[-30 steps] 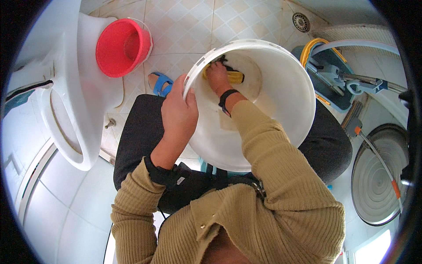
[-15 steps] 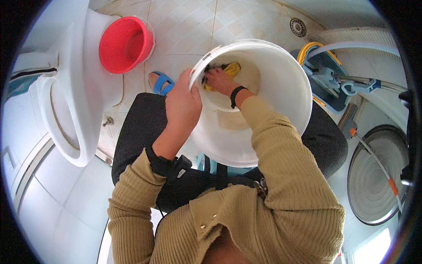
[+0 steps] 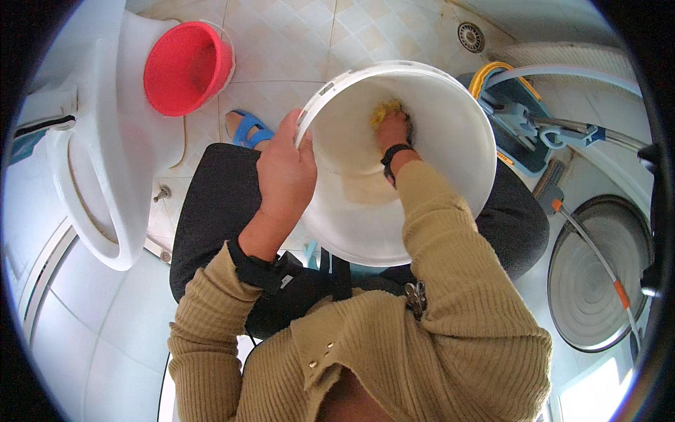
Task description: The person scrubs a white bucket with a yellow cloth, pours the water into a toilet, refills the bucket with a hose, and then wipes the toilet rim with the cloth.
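Cloth at the fingertips of the right hand, deep inside a white plastic bucket

Head view: The bucket stands between the person's knees, its round mouth facing up. The cloth, bright yellow and crumpled, shows toward the bucket's far edge, about midway between its left and right edges. It lies just beyond the right hand, in line with that forearm and a little to the left. Being bunched, it shows no clear long axis. A dark patch sits at the hand's right side; blur hides whether it belongs to the cloth.

The right hand is the nearer one, bunched onto the cloth, though its fingertips are lost in the yellow. The left hand is clamped on the bucket's left edge, thumb on the inner side, well apart from the cloth.

Around them, a red pail is beside the white toilet, past the bucket's left edge. A blue-grey, yellow-edged tub stands past its right edge, and a round floor drain lies beyond its far right.
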